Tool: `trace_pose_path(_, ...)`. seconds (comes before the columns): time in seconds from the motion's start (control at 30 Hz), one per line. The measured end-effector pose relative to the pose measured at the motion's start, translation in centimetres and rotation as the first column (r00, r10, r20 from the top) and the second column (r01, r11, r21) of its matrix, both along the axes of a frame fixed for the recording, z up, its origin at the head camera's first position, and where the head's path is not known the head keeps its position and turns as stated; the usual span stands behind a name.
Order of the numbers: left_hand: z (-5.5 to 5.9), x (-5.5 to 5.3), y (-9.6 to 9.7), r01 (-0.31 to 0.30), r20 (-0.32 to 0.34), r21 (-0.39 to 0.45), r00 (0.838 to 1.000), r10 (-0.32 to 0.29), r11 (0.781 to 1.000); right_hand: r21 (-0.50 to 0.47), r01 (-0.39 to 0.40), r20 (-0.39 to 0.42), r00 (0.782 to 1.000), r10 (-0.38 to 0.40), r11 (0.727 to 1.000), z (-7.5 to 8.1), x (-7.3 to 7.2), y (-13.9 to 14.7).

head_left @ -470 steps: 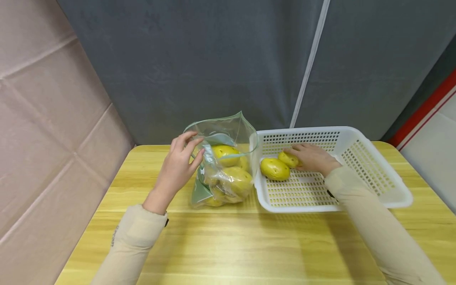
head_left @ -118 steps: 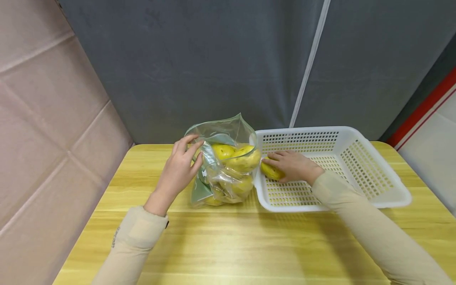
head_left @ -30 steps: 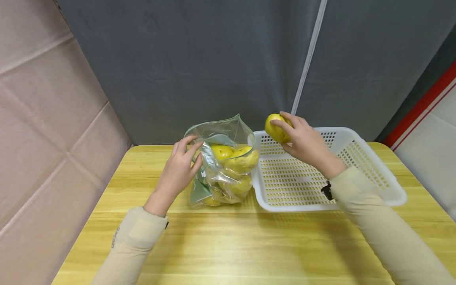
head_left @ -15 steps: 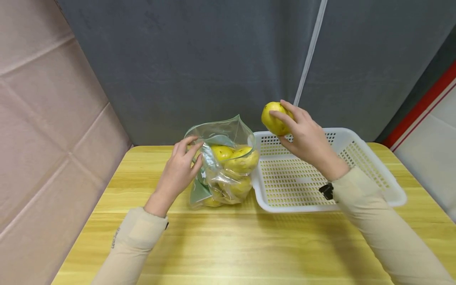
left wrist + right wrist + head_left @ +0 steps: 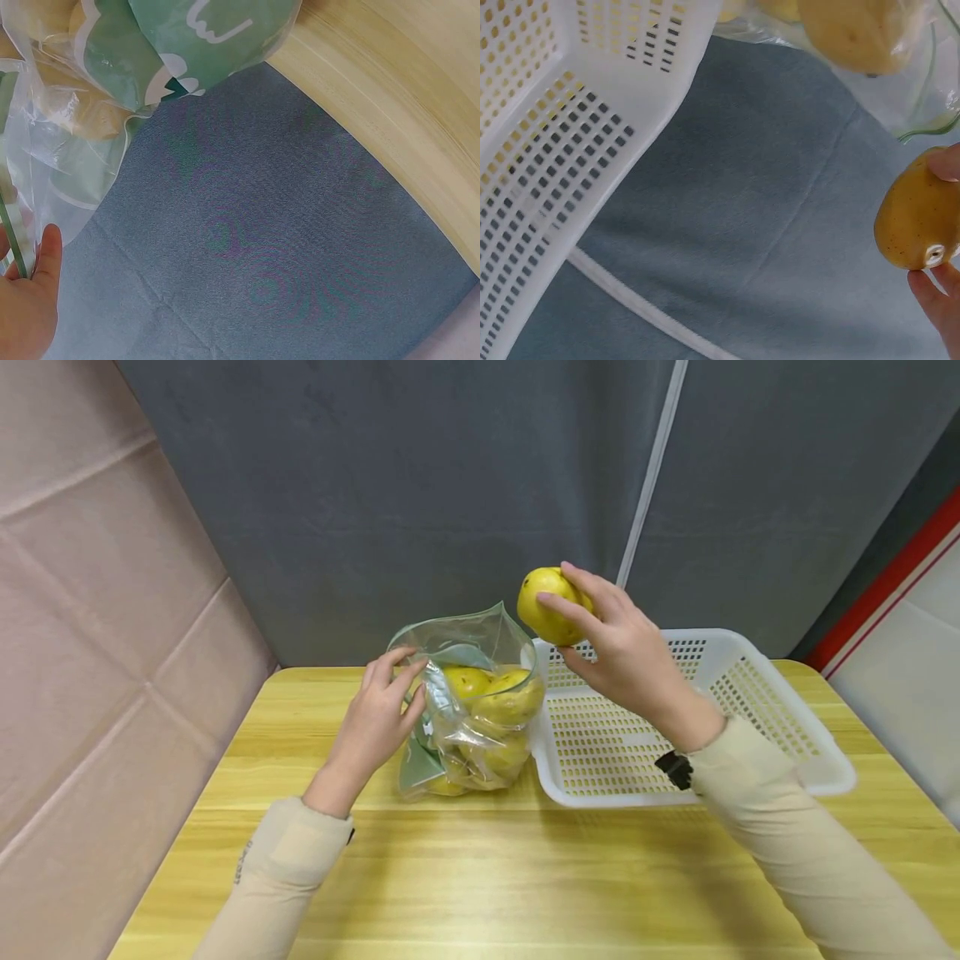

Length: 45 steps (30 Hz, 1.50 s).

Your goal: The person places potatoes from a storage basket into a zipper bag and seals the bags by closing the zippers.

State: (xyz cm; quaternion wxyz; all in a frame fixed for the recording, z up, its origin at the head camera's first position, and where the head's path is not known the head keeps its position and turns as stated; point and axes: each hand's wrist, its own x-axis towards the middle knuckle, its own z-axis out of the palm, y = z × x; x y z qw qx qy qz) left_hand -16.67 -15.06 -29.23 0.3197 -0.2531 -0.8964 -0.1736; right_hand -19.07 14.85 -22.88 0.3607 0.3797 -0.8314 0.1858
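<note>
Raised above the left rim of the white basket, a yellow potato (image 5: 551, 610) is held by my right hand (image 5: 637, 664) between thumb and fingers. In the right wrist view the potato (image 5: 915, 214) shows small dark specks and one pale mark. To its left stands a clear, green-edged zip bag (image 5: 420, 768), its mouth spread apart, with several potatoes (image 5: 510, 703) inside. My left hand (image 5: 369, 722) holds the bag's left rim between thumb and fingers; some fingertips are behind the plastic. In the left wrist view the thumb (image 5: 49, 255) lies along the bag's edge.
A white slotted plastic basket (image 5: 600, 800) sits right beside the bag, with nothing in its visible part. Both rest on a light wooden table (image 5: 465, 877). A grey curtain (image 5: 412, 510) hangs behind, and a pinkish padded wall (image 5: 97, 635) stands at the left.
My right hand has lifted the last potato out of the basket and carried it left toward the bag's mouth. Earlier, another potato went from basket to bag. The left hand has stayed put.
</note>
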Motion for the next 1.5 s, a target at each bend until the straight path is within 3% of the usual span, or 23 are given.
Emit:
trace_pose_path(0.23, 0.0, -0.1, 0.0, 0.004, -0.006, 0.003, 1.0, -0.004, 1.0, -0.006, -0.046, -0.059, 0.997, 0.046, 0.999, 0.4, 0.3, -1.0)
trace_pose_path(0.67, 0.0, -0.2, 0.1, 0.002, 0.008, -0.001, 1.0, -0.002, 1.0, 0.028, -0.133, -0.087, 0.987, 0.135, 0.991, 0.7, 0.9, -2.8)
trace_pose_path(1.07, -0.2, -0.2, 0.1, 0.003, 0.028, -0.001, 1.0, -0.003, 1.0, 0.091, -0.154, -0.053, 0.986, 0.159, 0.984, 0.0, 1.0, -4.3)
trace_pose_path(1.3, -0.3, -0.3, 0.1, 0.012, 0.008, 0.006, 1.0, -0.012, 1.0, 0.163, -0.131, 0.018, 0.991, 0.13, 0.978, -0.6, 0.9, -4.6)
trace_pose_path(1.5, -0.4, -0.4, 0.1, 0.019, 0.002, 0.012, 1.0, -0.019, 1.0, 0.173, -0.151, 0.028, 0.989, 0.148, 0.973, -0.9, 0.9, -4.9)
